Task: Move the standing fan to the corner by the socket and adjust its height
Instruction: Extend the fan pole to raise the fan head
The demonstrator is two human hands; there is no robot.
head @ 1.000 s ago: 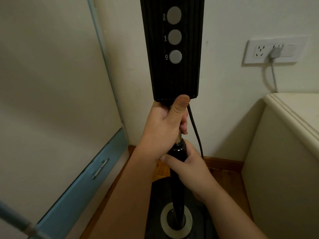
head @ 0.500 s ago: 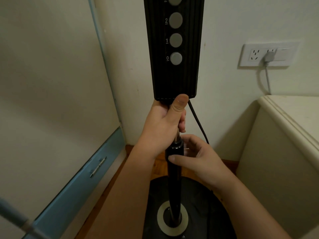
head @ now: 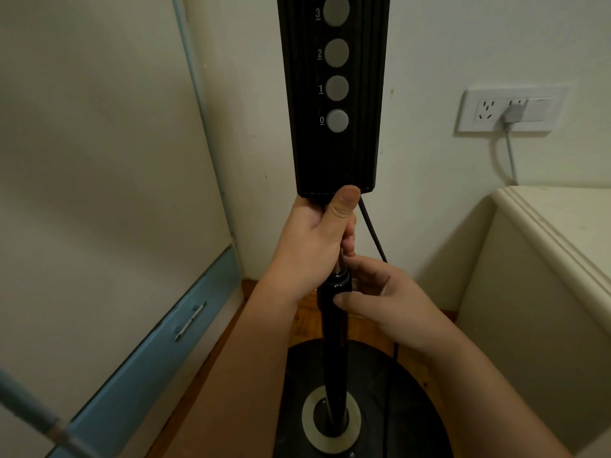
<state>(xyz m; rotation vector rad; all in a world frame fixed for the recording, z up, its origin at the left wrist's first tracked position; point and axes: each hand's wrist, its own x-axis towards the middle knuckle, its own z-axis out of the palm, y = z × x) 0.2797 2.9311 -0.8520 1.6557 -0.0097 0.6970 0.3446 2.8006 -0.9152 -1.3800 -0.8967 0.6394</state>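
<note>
Occupying the corner left of the wall socket (head: 509, 110), the standing fan (head: 334, 160) rests its base (head: 413, 398) on the wooden floor (head: 244, 352). The left hand (head: 314, 239) grips the pole (head: 334, 352) directly under the control panel (head: 363, 77); the right hand (head: 393, 302)'s fingers (head: 367, 262) pinch the locking collar (head: 330, 289) below.

You see a black control panel (head: 334, 153) with fine vertical ribbing and 4 grey buttons (head: 337, 88) numbered in white. The pole (head: 334, 358) is glossy black, its base (head: 413, 408) black around a cream ring (head: 310, 421). At upper right, a white socket (head: 476, 110) holds a grey plug (head: 512, 112). At lower left, the drawer (head: 148, 358) is blue.
</note>
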